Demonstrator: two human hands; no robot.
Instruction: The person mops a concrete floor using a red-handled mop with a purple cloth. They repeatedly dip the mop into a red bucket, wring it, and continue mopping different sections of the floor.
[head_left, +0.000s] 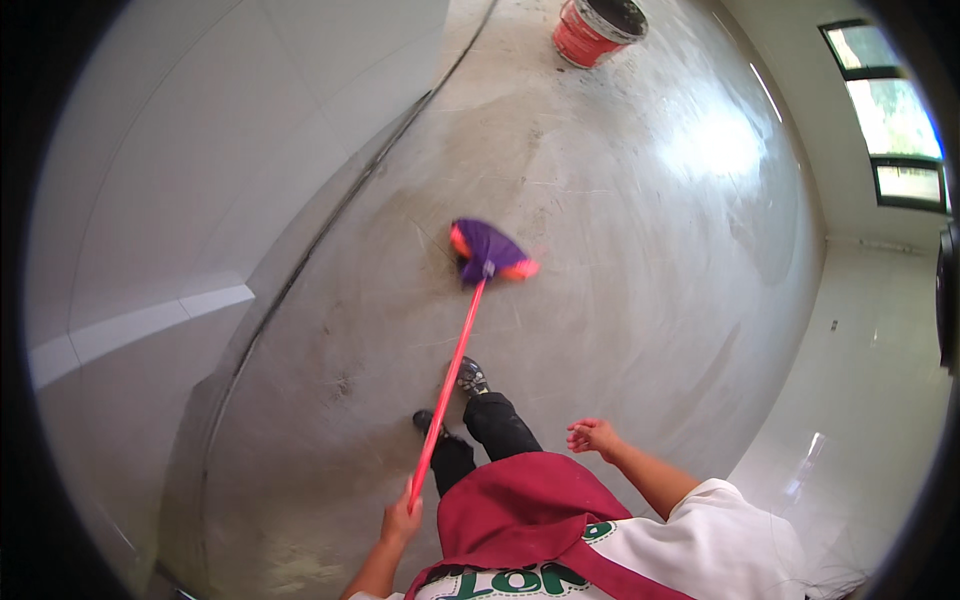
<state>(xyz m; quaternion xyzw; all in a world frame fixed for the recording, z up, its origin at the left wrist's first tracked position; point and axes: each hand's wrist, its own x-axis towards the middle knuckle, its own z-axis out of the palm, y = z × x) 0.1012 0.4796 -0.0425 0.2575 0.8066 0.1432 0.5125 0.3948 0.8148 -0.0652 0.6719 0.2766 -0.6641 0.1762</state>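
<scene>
My left hand (401, 519) is closed around the upper end of a red pole (455, 360), low in the view. The pole runs up and away from me to a broom head (491, 253) wrapped in purple cloth, with orange-pink parts showing at both ends. The broom head lies over the grey floor beyond my feet and looks slightly blurred. My right hand (591, 436) is held out to the right of the red apron, its fingers apart and partly curled, touching nothing.
A red bucket (589, 37) with a dirty rim stands at the top. Pale wall panels (225, 135) rise on the left beside a dark floor gap (300, 262). A white wall (847, 360) and a dark-framed window (877, 112) are on the right. My shoes (472, 377) stand near the pole.
</scene>
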